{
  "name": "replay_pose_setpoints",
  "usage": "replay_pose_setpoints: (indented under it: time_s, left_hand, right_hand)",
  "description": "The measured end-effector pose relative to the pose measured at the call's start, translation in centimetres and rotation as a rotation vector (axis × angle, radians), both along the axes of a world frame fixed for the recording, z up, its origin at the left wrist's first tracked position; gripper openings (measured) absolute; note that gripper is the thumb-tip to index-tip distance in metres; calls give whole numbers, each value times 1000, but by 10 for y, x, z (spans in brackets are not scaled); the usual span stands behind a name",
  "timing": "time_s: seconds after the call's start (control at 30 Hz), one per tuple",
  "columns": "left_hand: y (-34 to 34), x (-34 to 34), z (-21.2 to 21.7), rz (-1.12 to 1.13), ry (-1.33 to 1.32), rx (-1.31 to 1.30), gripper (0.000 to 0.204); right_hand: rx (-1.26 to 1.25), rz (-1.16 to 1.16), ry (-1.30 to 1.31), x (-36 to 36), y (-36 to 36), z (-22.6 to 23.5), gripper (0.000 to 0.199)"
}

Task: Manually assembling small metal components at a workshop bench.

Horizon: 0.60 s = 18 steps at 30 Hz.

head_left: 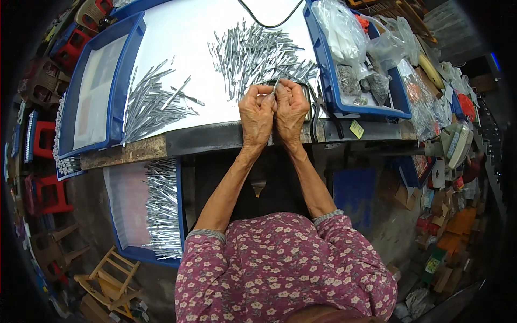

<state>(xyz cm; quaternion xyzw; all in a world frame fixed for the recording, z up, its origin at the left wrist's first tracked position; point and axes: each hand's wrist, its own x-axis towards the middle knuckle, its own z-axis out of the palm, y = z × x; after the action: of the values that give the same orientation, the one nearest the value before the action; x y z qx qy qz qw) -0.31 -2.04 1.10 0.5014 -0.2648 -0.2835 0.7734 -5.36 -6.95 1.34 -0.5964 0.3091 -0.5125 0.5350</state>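
Fingertips of the left hand (pixel 257 116) and right hand (pixel 291 110) are closed in a pinch around a thin grey rod (pixel 277 85), held upward over the near side of the table, just in front of the right pile (pixel 247 51). Knuckles hide its lower part, so I cannot tell how firmly each thumb presses or whether both bear on it equally.

A slip seems the likeliest trouble: so narrow a rod gives the pads little to hold, and if it drops, it could vanish among the similar pieces just beyond. Uneven pressure from the two hands might also bend it, if it is soft enough.

What looks like pliers (pixel 338 125) lies right of the right hand, handles reaching over the table edge (pixel 207 137); a sideways swing of that wrist could catch them and tip them off. The left pile (pixel 153 107) spreads loosely beside the left tray (pixel 121 81), its nearest ends close to the edge, so a careless forearm might sweep some down toward the lower tray (pixel 179 210), where other pieces lie.
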Motion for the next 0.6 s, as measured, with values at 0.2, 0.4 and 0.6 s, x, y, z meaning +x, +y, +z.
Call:
replay_pose_setpoints:
  time_s: [0.2, 0.4, 0.6]
  left_hand:
    - [2, 0, 6, -44, 40, 38, 10]
    - [5, 5, 7, -90, 86, -22, 15]
    - [8, 9, 11, -124, 151, -19, 9]
  right_hand:
    - [78, 32, -8, -5, -5, 1, 20]
    - [183, 152, 30, -11, -3, 15, 26]
    - [87, 151, 11, -9, -4, 4, 28]
